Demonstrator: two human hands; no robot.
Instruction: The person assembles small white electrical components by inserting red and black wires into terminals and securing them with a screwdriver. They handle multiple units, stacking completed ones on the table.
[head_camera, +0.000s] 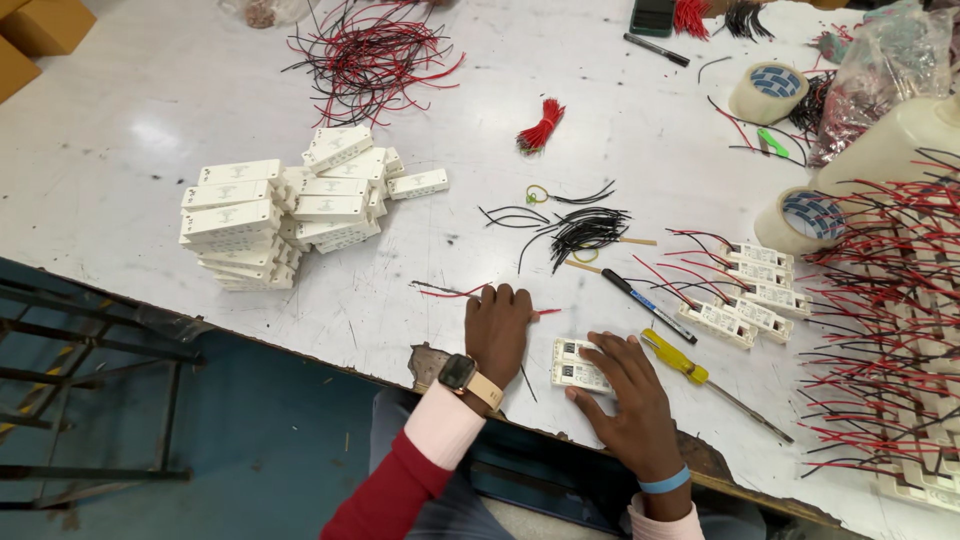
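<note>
Near the front edge of the counter (120, 120), the right hand (630, 395) lies flat over a small white plastic module (572, 364), with the fingers (612, 352) spread and resting on its right part; they press on it from above and do not close around it. The module is a low rectangular block with small printed marks on its top face, and it sits flat on the counter just beside the front edge. The left hand (497, 330) is a little to the left of it, palm down, fingers stretched forward and open, the tips touching a thin red wire (450, 293) that lies on the counter; it holds nothing. A wrist watch (458, 373) is on this arm. I judge the module to be light and stiff, with a smooth shell that could slide on the painted surface when pushed, so it is better taken by its two long sides between thumb and fingers than pressed from the top. The wire looks thin, soft and easy to bend, and it should be pinched near one end. Just right of the right hand lies a yellow-handled screwdriver (676, 357), and behind it a black pen (645, 303). Farther toward the right edge are wired modules (752, 290) with red and black leads, and toward the left edge stands a stack of white modules (290, 205).
</note>
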